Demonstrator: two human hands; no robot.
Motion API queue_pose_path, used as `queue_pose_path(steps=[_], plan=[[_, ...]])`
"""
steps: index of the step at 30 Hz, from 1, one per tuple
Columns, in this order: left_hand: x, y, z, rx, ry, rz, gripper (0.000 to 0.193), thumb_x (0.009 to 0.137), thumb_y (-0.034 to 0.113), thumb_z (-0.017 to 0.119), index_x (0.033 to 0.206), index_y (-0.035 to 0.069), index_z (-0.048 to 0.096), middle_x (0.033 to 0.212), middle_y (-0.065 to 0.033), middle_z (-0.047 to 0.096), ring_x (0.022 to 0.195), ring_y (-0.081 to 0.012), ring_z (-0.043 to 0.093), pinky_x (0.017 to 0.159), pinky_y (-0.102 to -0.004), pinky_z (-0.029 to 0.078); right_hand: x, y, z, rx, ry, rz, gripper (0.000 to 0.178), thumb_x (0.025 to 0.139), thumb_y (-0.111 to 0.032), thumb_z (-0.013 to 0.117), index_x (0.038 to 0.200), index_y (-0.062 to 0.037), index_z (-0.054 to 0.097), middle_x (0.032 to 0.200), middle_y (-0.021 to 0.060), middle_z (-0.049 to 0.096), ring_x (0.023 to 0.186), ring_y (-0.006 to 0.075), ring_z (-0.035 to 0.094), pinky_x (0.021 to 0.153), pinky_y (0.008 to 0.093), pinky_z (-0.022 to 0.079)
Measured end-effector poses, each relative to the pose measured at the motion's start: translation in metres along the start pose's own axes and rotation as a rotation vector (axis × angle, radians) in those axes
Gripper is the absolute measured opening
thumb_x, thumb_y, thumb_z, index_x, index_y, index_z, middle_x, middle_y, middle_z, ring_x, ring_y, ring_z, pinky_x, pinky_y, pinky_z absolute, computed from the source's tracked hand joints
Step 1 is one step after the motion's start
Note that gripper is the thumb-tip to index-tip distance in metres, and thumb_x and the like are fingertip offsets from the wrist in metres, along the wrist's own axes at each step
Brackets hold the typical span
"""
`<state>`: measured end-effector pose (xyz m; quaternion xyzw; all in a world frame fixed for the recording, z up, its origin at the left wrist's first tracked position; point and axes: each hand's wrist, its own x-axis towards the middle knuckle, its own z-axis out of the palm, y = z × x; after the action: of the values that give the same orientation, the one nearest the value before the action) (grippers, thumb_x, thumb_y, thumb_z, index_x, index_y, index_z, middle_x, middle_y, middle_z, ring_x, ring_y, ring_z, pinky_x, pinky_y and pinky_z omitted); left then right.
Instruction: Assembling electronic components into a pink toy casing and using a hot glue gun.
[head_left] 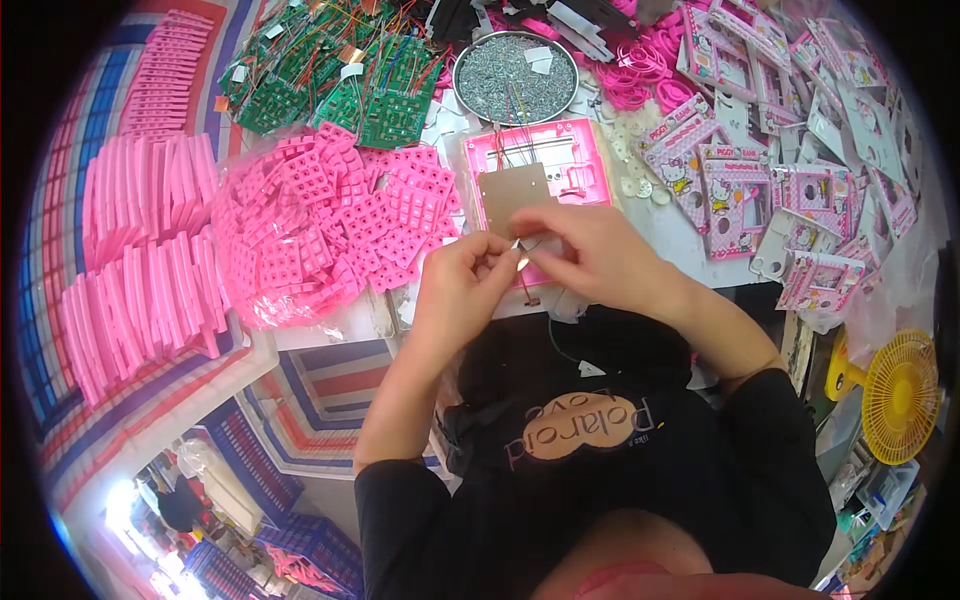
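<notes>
The left hand (465, 280) and right hand (600, 258) grip a small pale piece (523, 262) near the pink case (601, 180); pulling too hard could tear it or snag the wires (498, 143).

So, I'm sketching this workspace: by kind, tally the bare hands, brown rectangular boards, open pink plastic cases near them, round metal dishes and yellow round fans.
Left hand and right hand: 2
Brown rectangular board: 1
Open pink plastic case: 1
Round metal dish: 1
Yellow round fan: 1
Total: 6
</notes>
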<state>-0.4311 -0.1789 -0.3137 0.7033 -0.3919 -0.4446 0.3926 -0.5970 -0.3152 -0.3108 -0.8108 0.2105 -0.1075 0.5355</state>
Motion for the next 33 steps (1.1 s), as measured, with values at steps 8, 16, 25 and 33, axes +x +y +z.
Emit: queue_pose_path(steps=[8, 16, 25, 33], plan=[[-0.001, 0.008, -0.013, 0.123, -0.175, -0.077, 0.016, 0.097, 0.012, 0.066, 0.095, -0.002, 0.071, 0.074, -0.0023, 0.070, 0.065, -0.0058, 0.062, 0.059, -0.0239, 0.048, 0.019, -0.005, 0.001, -0.003, -0.195, 0.000, 0.025, 0.092, -0.006, 0.064, 0.115, -0.0064, 0.055, 0.086, 0.0099, 0.066, 0.074, 0.0220, 0.069, 0.064, 0.0351, 0.052], [0.009, 0.012, -0.021, -0.170, -0.349, -0.248, 0.014, 0.099, 0.011, 0.062, 0.102, -0.001, 0.068, 0.071, 0.0016, 0.065, 0.064, -0.0033, 0.060, 0.055, -0.0201, 0.044, 0.017, 0.017, -0.004, 0.082, -0.185, -0.117, 0.024, 0.094, -0.003, 0.061, 0.115, -0.0057, 0.052, 0.086, 0.0088, 0.064, 0.074, 0.0222, 0.065, 0.067, 0.0351, 0.051], [0.004, -0.001, -0.009, 0.031, -0.155, -0.029, 0.010, 0.095, 0.003, 0.063, 0.102, -0.003, 0.065, 0.080, 0.0002, 0.066, 0.067, -0.0033, 0.061, 0.058, -0.0194, 0.046, 0.025, -0.007, -0.016, 0.051, -0.221, -0.058, 0.023, 0.093, -0.003, 0.062, 0.113, -0.0043, 0.051, 0.084, 0.0078, 0.061, 0.069, 0.0184, 0.060, 0.064, 0.0324, 0.048], [0.001, 0.000, -0.005, -0.117, -0.160, -0.054, 0.008, 0.095, 0.001, 0.061, 0.101, -0.004, 0.064, 0.081, 0.0000, 0.066, 0.070, -0.0032, 0.061, 0.059, -0.0194, 0.046, 0.020, 0.006, -0.009, 0.105, -0.218, -0.011, 0.023, 0.092, -0.001, 0.061, 0.112, -0.0046, 0.051, 0.085, 0.0083, 0.060, 0.070, 0.0185, 0.060, 0.063, 0.0327, 0.047]])
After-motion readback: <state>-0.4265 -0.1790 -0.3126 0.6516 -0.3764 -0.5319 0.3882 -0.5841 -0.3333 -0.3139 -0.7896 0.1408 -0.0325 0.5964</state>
